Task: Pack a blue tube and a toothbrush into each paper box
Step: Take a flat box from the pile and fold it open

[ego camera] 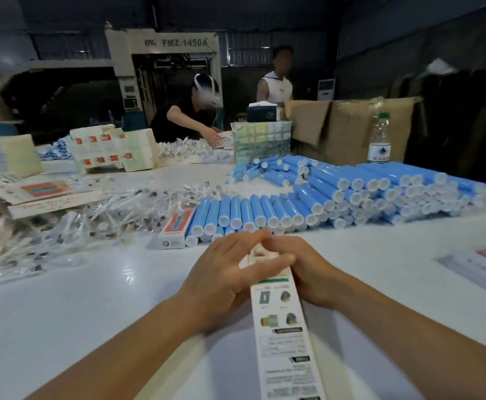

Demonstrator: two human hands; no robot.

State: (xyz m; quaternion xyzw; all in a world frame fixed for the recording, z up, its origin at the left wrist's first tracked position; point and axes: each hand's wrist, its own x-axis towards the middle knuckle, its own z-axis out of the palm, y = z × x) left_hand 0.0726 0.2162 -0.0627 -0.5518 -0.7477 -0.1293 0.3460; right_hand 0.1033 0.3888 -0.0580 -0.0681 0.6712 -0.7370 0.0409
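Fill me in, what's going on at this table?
A person is packing by hand. Both the left hand and right hand grip the far end of a long paper box, apparently closing its flap. A stack of blue tubes and a heap of wrapped toothbrushes wait beyond, with another closed box beside the tubes.

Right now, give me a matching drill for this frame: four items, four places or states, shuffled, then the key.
Items:
1. paper box
2. blue tubes
3. water bottle
4. wrapped toothbrushes

Places or states:
A. upright at the table's far right, by the cardboard
B. loose clear-wrapped heap, left of centre
C. held at its far end by left hand and right hand
D. stacked, white caps facing the camera

Pairs: 1-C, 2-D, 3-A, 4-B
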